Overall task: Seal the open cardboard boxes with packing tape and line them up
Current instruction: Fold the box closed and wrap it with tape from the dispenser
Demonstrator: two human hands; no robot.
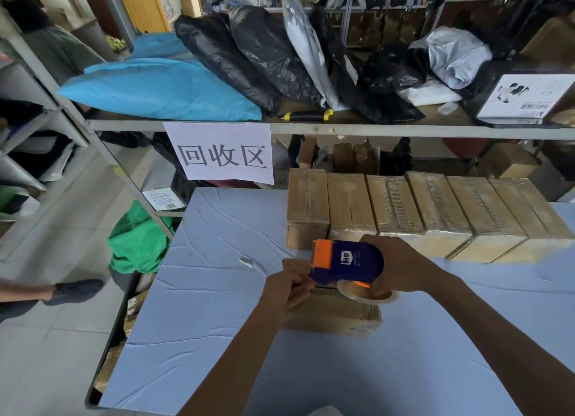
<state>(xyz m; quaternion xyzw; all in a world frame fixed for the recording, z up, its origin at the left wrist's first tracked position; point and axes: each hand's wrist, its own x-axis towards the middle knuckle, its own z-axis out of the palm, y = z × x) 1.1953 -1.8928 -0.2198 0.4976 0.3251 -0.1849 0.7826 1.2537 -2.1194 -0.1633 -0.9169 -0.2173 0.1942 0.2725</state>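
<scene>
A cardboard box [333, 314] lies on the blue table [202, 291] in front of me. My right hand [395, 266] grips a blue and orange tape dispenser [345, 261] with a roll of clear tape [367, 292], held over the box's top. My left hand [286, 286] holds the box's left end, fingers curled by the dispenser's mouth. Behind stands a row of several taped cardboard boxes [429, 210], side by side along the table's far edge.
A metal shelf [280, 128] behind the table carries black, grey and blue parcel bags, with a paper sign [222, 153] hanging from it. A green bag [137, 238] lies on the floor at left, near another person's foot [74, 291].
</scene>
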